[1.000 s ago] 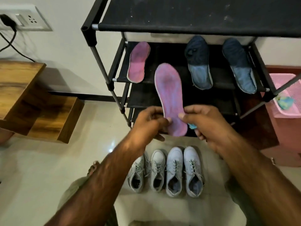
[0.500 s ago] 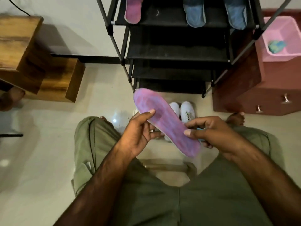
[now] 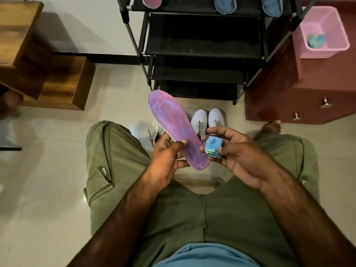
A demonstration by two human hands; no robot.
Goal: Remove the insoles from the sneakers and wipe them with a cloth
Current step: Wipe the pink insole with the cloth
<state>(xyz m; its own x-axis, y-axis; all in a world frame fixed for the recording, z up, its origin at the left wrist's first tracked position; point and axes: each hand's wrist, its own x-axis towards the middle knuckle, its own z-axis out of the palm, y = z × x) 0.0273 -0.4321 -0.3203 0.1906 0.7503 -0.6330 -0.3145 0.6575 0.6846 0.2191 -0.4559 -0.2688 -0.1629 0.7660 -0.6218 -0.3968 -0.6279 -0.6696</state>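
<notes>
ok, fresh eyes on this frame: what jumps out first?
The pink-purple insole, held centre frame by the left hand. Beside it the right hand pinches a folded blue cloth by its near end. Upper right, a pink basket on the maroon cabinet holds a blue-green bundle.

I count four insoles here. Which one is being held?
The big pink-purple insole between the knees, gripped by the left hand. The other pink insole and the blue insoles lie on the black rack.
</notes>
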